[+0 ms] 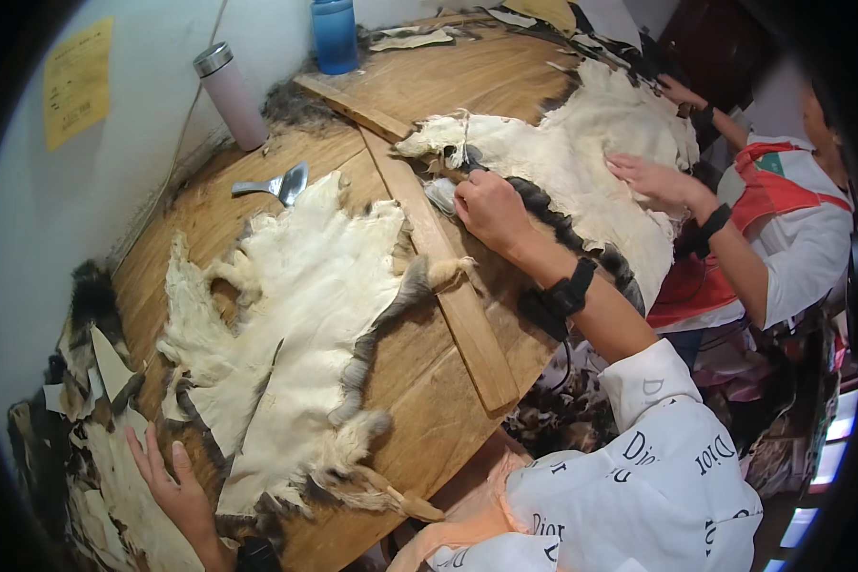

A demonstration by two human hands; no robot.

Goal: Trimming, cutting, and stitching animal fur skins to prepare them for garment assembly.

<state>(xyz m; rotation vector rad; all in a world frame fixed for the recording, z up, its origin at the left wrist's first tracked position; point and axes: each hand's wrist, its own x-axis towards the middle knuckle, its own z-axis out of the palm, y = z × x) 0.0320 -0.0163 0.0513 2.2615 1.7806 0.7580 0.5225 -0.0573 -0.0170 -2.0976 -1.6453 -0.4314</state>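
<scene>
My left hand (176, 491) is open, fingers spread, at the lower left, by leather scraps (110, 486) and the left edge of a cream pelt (286, 305) with grey-brown fur edges, spread skin side up. My right hand (491, 210) is closed at the near edge of a second cream pelt (572, 153) with dark fur. A small grey item (440, 195) is beside its fingers; what they grip I cannot make out. Under and left of that hand runs a long wooden slat (448, 315). A metal scraper (286, 183) lies above the first pelt.
A co-worker (763, 229) in a red apron at the right has a hand (643, 176) on the second pelt. At the back of the wooden table (448, 71) stand a pink tumbler (234, 105) and a blue bottle (336, 38) by the wall (143, 67).
</scene>
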